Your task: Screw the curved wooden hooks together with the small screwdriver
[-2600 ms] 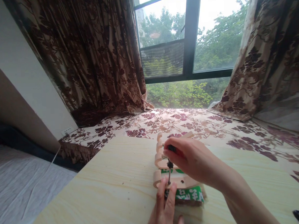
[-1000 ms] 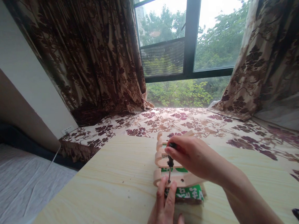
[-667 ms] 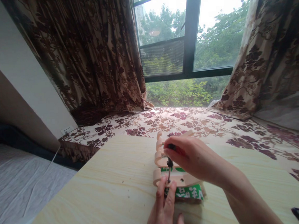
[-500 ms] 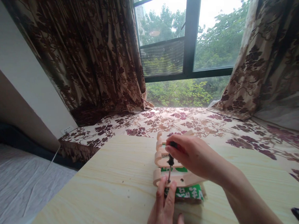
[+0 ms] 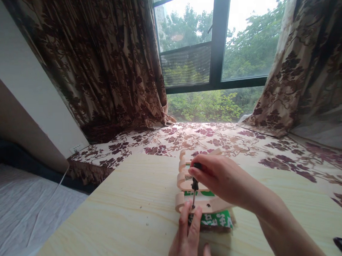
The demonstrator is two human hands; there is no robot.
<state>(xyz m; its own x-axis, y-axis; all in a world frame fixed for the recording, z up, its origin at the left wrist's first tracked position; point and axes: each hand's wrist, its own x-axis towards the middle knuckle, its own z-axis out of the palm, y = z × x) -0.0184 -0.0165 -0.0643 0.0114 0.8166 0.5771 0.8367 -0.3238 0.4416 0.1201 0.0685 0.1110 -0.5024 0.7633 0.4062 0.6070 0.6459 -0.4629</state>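
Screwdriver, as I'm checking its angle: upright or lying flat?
Roughly upright: the right hand grips the screwdriver by its top, shaft pointing down.

The bench (image 5: 112,206) shows pale, smooth wood grain with a soft, low sheen. The curved pieces (image 5: 219,205) look like smooth, matt, light wood. The screwdriver (image 5: 195,184) pairs a black handle, seemingly plastic, with a shiny metal shaft. Patterned cloth makes up the curtains (image 5: 114,62); the bedding (image 5: 35,209) is wrinkled, matt grey fabric.
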